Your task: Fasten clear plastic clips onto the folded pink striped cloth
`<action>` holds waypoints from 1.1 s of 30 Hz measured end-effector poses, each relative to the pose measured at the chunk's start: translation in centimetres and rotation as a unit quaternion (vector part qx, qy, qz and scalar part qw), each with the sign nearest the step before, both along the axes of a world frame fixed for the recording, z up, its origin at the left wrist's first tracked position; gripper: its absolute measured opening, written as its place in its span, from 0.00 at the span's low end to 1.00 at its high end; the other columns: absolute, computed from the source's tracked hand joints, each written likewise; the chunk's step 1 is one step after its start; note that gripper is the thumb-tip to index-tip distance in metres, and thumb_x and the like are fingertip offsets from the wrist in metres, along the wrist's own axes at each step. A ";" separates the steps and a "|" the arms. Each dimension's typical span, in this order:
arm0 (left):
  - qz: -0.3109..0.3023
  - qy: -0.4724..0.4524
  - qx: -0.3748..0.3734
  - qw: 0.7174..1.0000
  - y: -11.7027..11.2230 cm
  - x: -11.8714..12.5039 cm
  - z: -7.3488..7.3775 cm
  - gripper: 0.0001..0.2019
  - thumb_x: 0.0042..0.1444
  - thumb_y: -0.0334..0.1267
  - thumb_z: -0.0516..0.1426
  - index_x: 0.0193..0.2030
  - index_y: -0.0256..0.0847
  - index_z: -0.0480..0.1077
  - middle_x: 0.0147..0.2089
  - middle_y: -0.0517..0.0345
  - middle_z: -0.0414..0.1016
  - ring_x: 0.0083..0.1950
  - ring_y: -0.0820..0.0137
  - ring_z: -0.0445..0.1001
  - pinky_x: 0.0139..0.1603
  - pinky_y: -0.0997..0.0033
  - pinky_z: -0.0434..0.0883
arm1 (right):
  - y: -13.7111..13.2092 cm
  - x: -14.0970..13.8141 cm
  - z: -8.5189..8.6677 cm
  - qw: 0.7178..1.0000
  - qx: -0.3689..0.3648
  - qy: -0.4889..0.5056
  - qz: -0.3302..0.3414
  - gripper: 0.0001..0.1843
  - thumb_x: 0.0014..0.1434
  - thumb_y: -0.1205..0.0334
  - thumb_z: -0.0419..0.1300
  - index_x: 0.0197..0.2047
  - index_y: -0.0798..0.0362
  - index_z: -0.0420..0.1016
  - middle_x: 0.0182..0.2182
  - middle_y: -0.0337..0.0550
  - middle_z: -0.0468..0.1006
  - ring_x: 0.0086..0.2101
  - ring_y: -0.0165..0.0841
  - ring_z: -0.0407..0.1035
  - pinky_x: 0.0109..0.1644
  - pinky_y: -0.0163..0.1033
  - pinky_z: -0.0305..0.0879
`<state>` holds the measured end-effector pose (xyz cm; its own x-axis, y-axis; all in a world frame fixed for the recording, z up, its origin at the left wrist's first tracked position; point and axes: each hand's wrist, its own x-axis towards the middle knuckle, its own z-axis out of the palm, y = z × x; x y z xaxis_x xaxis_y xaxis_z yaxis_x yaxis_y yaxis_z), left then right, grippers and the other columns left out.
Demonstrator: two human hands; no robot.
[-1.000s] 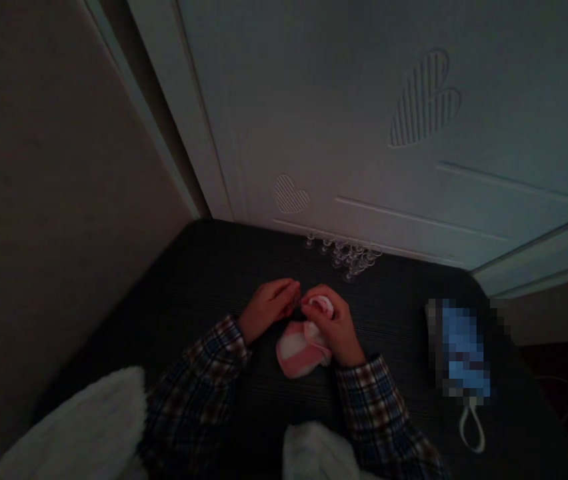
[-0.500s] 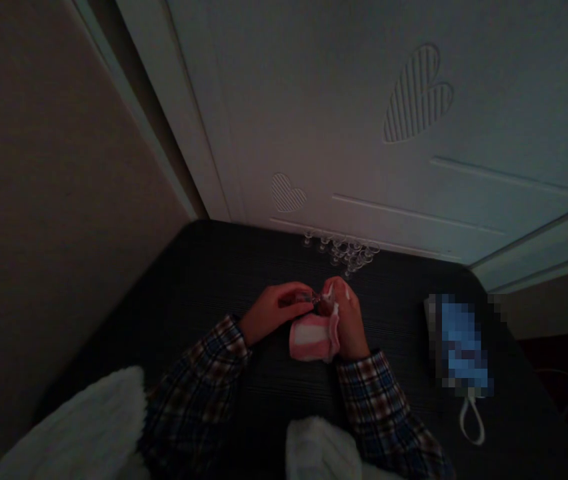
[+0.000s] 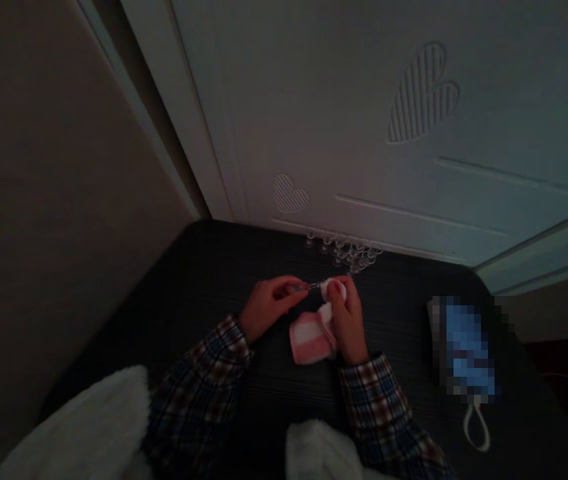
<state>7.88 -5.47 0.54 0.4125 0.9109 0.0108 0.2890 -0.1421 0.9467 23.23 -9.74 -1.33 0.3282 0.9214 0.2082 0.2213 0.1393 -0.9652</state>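
Note:
Near the middle of the dark table, my left hand (image 3: pixel 270 308) is closed round a small stemmed glass (image 3: pixel 315 286). Its bowl is partly hidden by my fingers, and the stem points right. My right hand (image 3: pixel 353 321) pinches a pink and white cloth (image 3: pixel 310 341) against the far end of the glass, where folds of cloth cover it. The rest of the cloth hangs down to the left, below the glass. Behind my hands, several small clear stemmed glasses (image 3: pixel 353 253) stand close together by the white panel.
The dark table (image 3: pixel 189 280) backs onto a white panel (image 3: pixel 314 133) with raised hearts. A blurred-out blue object with a pale strap loop (image 3: pixel 477 427) lies at the right. White fluffy fabric (image 3: pixel 84 427) is at the lower left. The room is dim.
My right hand has turned and its fingers have shifted, so the cloth now wraps the glass's end. My left hand has moved slightly left and up with the glass.

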 end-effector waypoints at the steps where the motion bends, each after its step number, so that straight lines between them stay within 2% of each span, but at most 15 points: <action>1: 0.002 0.004 0.006 1.000 -0.1 0.0 0.0 0.17 0.51 0.48 0.55 0.42 0.38 0.72 0.26 0.59 0.71 0.23 0.75 0.65 0.21 0.78 0.63 | 0.0 0.0 0.1 1.000 0.009 -0.003 0.004 0.09 0.59 0.56 0.50 0.36 0.52 0.64 0.30 0.37 0.66 0.32 0.29 0.61 0.37 0.34 0.59; 6: 0.002 0.047 0.060 0.997 -0.3 0.1 0.0 0.17 0.50 0.47 0.56 0.42 0.38 0.72 0.27 0.59 0.72 0.25 0.73 0.67 0.24 0.76 0.64 | 0.0 -0.1 0.3 0.999 0.027 -0.027 0.019 0.12 0.57 0.59 0.52 0.45 0.52 0.63 0.39 0.43 0.69 0.38 0.32 0.64 0.43 0.38 0.60; 11: -0.011 0.084 0.151 0.985 -0.6 0.3 0.1 0.15 0.49 0.42 0.58 0.45 0.43 0.71 0.38 0.58 0.73 0.30 0.73 0.68 0.30 0.75 0.66 | 0.1 0.0 0.2 0.999 0.017 -0.039 0.005 0.10 0.58 0.59 0.51 0.42 0.52 0.65 0.34 0.40 0.69 0.35 0.31 0.64 0.41 0.36 0.60; 16: -0.037 0.086 0.176 0.980 -0.9 0.4 0.6 0.18 0.51 0.36 0.57 0.50 0.48 0.67 0.37 0.60 0.67 0.29 0.75 0.65 0.30 0.76 0.66 | 0.1 0.1 0.1 0.999 -0.008 -0.040 0.009 0.10 0.60 0.58 0.48 0.38 0.52 0.66 0.30 0.37 0.68 0.32 0.30 0.63 0.37 0.35 0.58; 22: -0.051 0.054 0.158 0.985 -1.0 0.4 0.6 0.12 0.51 0.37 0.57 0.44 0.43 0.68 0.35 0.59 0.65 0.34 0.72 0.66 0.32 0.75 0.66 | 0.3 0.1 -0.3 0.997 -0.039 -0.030 0.057 0.13 0.61 0.57 0.46 0.28 0.52 0.64 0.25 0.35 0.66 0.27 0.29 0.61 0.32 0.33 0.56; 27: -0.085 -0.009 0.063 0.994 -0.9 0.4 0.3 0.13 0.51 0.38 0.57 0.44 0.41 0.66 0.36 0.59 0.66 0.35 0.72 0.66 0.32 0.76 0.66 | 0.0 -0.3 -0.2 0.997 -0.033 -0.045 0.046 0.11 0.60 0.60 0.45 0.30 0.52 0.65 0.25 0.35 0.67 0.27 0.28 0.62 0.33 0.32 0.56; 30: -0.122 -0.056 -0.003 0.991 -0.7 0.4 0.1 0.13 0.51 0.38 0.56 0.43 0.39 0.65 0.34 0.60 0.66 0.33 0.75 0.65 0.31 0.77 0.65 | -0.2 -0.4 -0.1 0.996 -0.034 -0.070 0.038 0.08 0.59 0.62 0.47 0.33 0.51 0.65 0.25 0.35 0.68 0.28 0.29 0.64 0.33 0.32 0.56; 33: -0.138 -0.083 -0.031 0.986 -0.6 0.3 0.0 0.12 0.51 0.38 0.56 0.43 0.39 0.64 0.34 0.61 0.65 0.31 0.77 0.64 0.29 0.78 0.64 | -0.4 -0.5 0.1 0.995 -0.024 -0.088 0.031 0.06 0.58 0.63 0.48 0.34 0.51 0.65 0.27 0.35 0.69 0.29 0.30 0.65 0.34 0.33 0.56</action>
